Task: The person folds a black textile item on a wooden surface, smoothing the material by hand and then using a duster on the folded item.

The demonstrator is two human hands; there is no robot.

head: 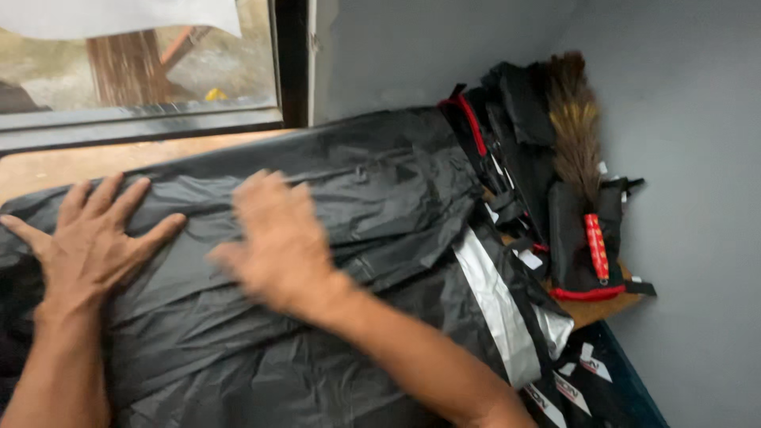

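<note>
Smoothing looks to be the step in hand: left hand [91,238] and blurred right hand [277,242], both spread flat and gripping nothing, press the black garment [357,190] beneath their palms, so flattening creases beyond the fingertips seems next.

Garment [380,190] spread across the lower and middle frame on the wooden surface [47,168]. Left hand [91,238] laid flat on it at lower left, right hand [277,242] on it at centre. Pile of folded garments [575,246] stacked at right, feather duster [575,131] on top, in the wall corner. Window [135,63] behind, upper left.
</note>
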